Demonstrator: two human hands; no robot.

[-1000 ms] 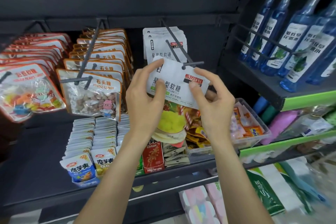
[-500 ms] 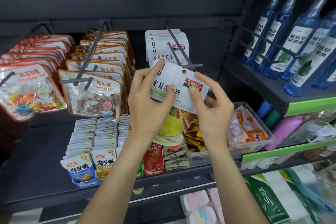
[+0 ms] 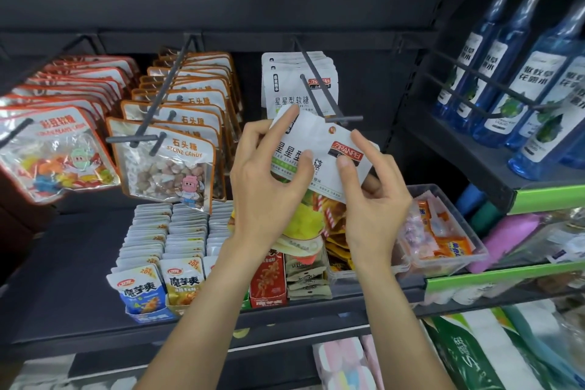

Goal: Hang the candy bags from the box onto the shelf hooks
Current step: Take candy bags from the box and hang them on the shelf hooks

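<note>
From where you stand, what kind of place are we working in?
Most likely a small shop's snack aisle: stone-candy bags hang in rows on peg hooks, blue bottles sit behind a rail, and both hands hold a white candy bag below a hook.

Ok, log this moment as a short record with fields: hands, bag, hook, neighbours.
left hand: pinches the white bag's left part
right hand: pinches its right part
white bag: tilted, hang hole just below the hook tip, not yet on
hook: already carries matching white bags behind
neighbours: stone candy bags on the hook to the left; blue bottles on the right shelf
</note>
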